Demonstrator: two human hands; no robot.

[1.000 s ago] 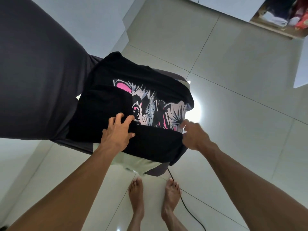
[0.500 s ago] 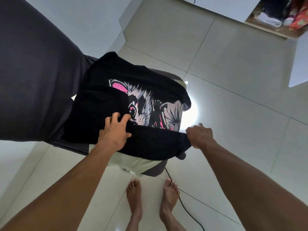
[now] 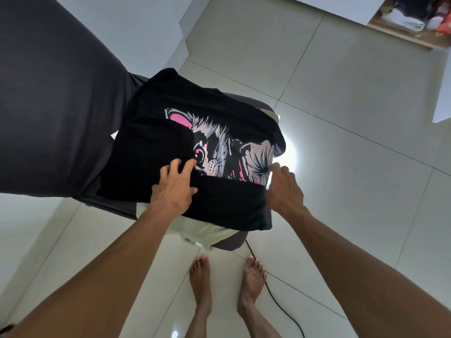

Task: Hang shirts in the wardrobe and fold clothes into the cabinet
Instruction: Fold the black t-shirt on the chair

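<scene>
A black T-shirt (image 3: 170,147) with a pink and grey cartoon print lies on the end of a board covered in dark grey cloth (image 3: 53,106). Its near edge is folded up into a black band across the print. My left hand (image 3: 174,189) rests flat on that band, fingers spread and touching the print. At the band's right end my right hand (image 3: 283,189) touches the cloth with fingers extended. A pale green garment (image 3: 202,231) pokes out from under the shirt.
The open cabinet (image 3: 412,25) at the top right holds folded clothes. A white door edge (image 3: 443,93) hangs at the right. A black cable (image 3: 275,298) runs across the glossy tile floor past my bare feet (image 3: 227,284).
My right hand came back in from the stretched-out corner and now lies against the fold's right end. My left hand stays pressed on the fold.
</scene>
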